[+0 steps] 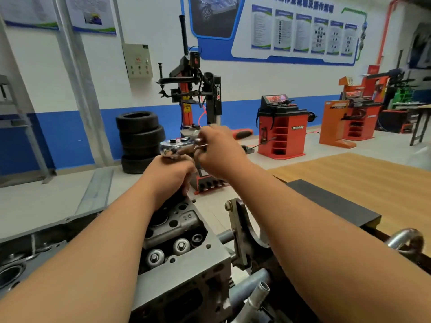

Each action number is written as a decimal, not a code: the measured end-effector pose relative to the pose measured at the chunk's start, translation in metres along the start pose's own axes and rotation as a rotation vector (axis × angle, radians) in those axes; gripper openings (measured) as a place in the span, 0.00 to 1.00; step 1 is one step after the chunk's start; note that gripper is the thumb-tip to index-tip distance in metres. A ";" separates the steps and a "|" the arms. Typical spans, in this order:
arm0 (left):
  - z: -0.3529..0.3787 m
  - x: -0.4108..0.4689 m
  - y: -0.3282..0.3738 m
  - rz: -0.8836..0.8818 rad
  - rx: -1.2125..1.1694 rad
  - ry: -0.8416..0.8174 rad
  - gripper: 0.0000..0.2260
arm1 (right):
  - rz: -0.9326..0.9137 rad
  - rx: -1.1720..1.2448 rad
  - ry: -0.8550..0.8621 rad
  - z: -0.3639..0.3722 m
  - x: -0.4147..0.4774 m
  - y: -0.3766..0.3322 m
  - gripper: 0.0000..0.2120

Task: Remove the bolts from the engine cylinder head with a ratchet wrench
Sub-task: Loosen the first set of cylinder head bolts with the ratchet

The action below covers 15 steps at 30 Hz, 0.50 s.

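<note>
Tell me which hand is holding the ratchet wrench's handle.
The right hand: its fingers curl round the ratchet wrench handle, while the left hand instead grips just below the wrench's head.

The cylinder head (pixel 186 259) is carried by a grey metal stand (pixel 238 229), whose bracket rises just to its right, with pipes below. Further right is a wood-topped table (pixel 361 180), and a flat black pad (pixel 326 201) lies on its near edge. The pale floor (pixel 46 201) beyond bears a stack of tyres (pixel 140 141) by the blue-banded wall, a tyre changer (pixel 198 94) beside the stack, and a red wheel balancer (pixel 284 134) well off to the right.
</note>
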<state>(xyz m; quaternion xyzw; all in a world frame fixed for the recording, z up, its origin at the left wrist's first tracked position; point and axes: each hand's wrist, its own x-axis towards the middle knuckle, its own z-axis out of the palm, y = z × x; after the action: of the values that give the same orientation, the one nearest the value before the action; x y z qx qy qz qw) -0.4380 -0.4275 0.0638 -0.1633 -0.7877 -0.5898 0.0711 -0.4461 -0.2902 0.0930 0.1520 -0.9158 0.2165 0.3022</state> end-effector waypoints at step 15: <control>0.008 -0.007 0.011 -0.021 0.022 0.028 0.12 | -0.022 -0.471 0.105 -0.032 -0.111 -0.048 0.35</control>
<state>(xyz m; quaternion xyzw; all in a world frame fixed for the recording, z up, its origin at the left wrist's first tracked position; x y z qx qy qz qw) -0.4274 -0.4185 0.0697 -0.1459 -0.7948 -0.5840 0.0774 -0.3258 -0.2996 0.0620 0.0761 -0.9223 0.0013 0.3789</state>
